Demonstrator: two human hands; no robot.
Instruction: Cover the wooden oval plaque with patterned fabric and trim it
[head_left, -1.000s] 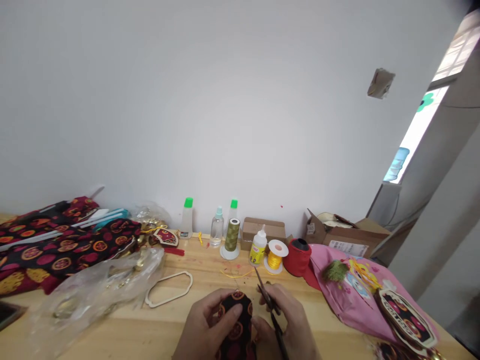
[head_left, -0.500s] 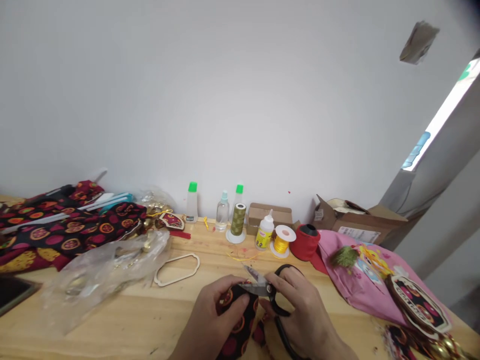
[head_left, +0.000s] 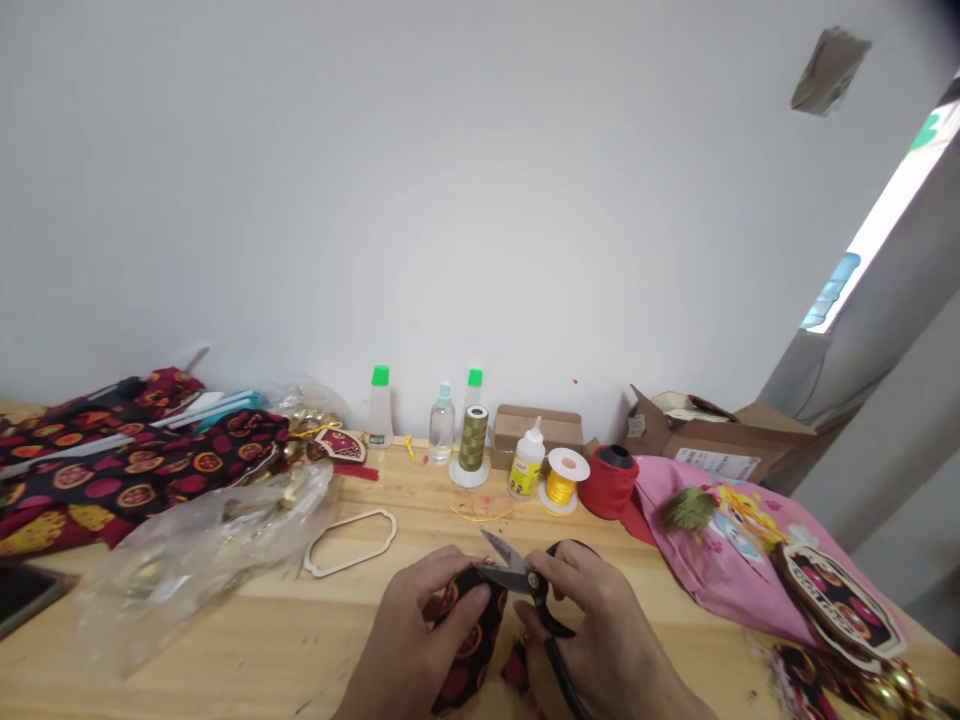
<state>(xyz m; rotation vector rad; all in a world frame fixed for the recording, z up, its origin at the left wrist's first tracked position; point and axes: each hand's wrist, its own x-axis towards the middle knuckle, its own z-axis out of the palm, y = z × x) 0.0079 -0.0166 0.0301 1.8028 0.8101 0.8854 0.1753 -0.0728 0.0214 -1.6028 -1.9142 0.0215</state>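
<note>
My left hand (head_left: 424,630) pinches a piece of dark patterned fabric (head_left: 474,645) with red and orange round motifs, thumb on top. My right hand (head_left: 600,630) is wrapped round the black handles of a pair of scissors (head_left: 517,578). The scissor blades are parted, and the lower one lies at the fabric's upper edge beside my left fingertips. Under my right hand hangs another bit of the same patterned cloth (head_left: 516,668), partly hidden. Just beyond the hands, loose yellow thread (head_left: 476,517) lies on the wooden table.
A wooden outline frame (head_left: 352,570) and a clear plastic bag (head_left: 202,550) lie to the left, near piled patterned fabric (head_left: 150,470). Behind stand a glue bottle (head_left: 527,462), green thread spool (head_left: 473,440), yellow spool (head_left: 562,485) and red cone (head_left: 609,485). A pink bag (head_left: 697,570) lies right.
The scissors have tilted slightly, their handles now turned more downward, with the blades still at the fabric edge. Both hands keep their hold, and the view has shifted a little.
</note>
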